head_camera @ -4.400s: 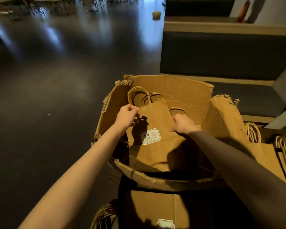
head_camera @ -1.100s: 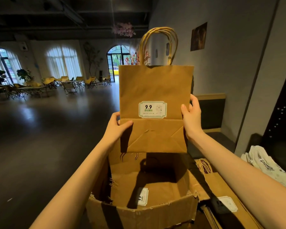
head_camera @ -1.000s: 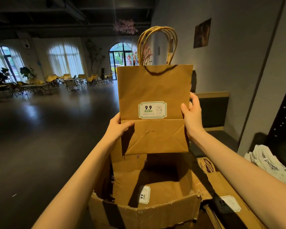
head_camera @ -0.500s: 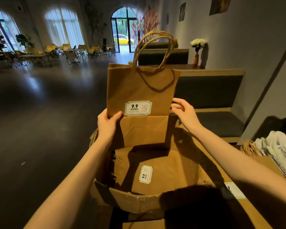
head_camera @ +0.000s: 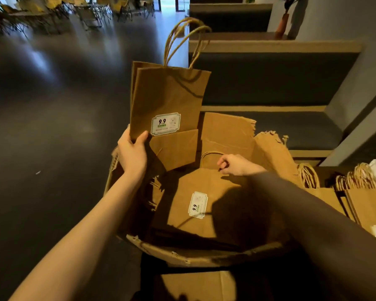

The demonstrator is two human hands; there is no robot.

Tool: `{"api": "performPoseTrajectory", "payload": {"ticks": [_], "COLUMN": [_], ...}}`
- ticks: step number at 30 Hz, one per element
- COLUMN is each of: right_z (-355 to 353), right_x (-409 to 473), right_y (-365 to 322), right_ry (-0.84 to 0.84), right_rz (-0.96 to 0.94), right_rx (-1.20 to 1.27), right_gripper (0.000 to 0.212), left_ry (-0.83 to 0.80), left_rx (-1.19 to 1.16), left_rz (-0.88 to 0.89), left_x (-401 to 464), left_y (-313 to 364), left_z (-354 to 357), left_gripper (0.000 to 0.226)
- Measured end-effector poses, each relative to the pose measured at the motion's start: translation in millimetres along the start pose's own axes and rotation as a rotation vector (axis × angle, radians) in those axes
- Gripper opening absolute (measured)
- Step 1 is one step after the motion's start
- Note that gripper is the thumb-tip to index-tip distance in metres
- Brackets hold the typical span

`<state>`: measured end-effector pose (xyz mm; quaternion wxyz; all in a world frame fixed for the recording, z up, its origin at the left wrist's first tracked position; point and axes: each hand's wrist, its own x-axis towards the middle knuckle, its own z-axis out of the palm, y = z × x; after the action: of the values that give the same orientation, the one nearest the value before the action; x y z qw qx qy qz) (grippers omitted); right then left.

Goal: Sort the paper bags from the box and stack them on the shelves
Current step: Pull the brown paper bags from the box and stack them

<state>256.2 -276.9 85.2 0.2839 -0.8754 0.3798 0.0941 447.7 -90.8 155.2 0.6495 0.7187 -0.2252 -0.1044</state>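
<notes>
My left hand [head_camera: 132, 153] grips the lower left corner of a flat brown paper bag [head_camera: 169, 98] with twine handles and a "9.9" sticker, held upright above the torn cardboard box [head_camera: 204, 255]. Inside the box lies another flat paper bag [head_camera: 195, 198] with the same sticker. My right hand [head_camera: 234, 165] reaches into the box with curled fingers at the top edge of that bag, near its handle; whether it pinches the bag I cannot tell.
Several flat paper bags [head_camera: 369, 203] with twine handles lie stacked to the right of the box. A dark upholstered bench [head_camera: 269, 83] runs behind it. Dark polished floor [head_camera: 52, 127] spreads to the left, with chairs [head_camera: 89, 11] far back.
My right hand let go of the raised bag and dropped into the box. The left hand alone now holds the bag, lower and tilted. The view has tipped downward.
</notes>
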Motion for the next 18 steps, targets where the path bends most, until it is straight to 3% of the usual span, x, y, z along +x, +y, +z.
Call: {"api": "performPoseTrajectory", "payload": {"ticks": [4, 11, 18], "right_z": [28, 54, 66], "right_x": [29, 48, 51], "right_y": [-1, -2, -2], "right_ry": [-0.127, -0.185, -0.149], "right_rz": [0.096, 0.168, 0.163], "right_rx": [-0.094, -0.386, -0.523], "right_gripper": [0.059, 0.086, 0.079], "left_ry": [0.013, 0.036, 0.034], "left_rx": [0.023, 0.026, 0.073], "left_rz": [-0.005, -0.046, -0.050], "left_x": [10, 12, 13], "left_y": [-9, -25, -30], "left_z": [3, 2, 1], "left_gripper": [0.026, 0.023, 0.023]}}
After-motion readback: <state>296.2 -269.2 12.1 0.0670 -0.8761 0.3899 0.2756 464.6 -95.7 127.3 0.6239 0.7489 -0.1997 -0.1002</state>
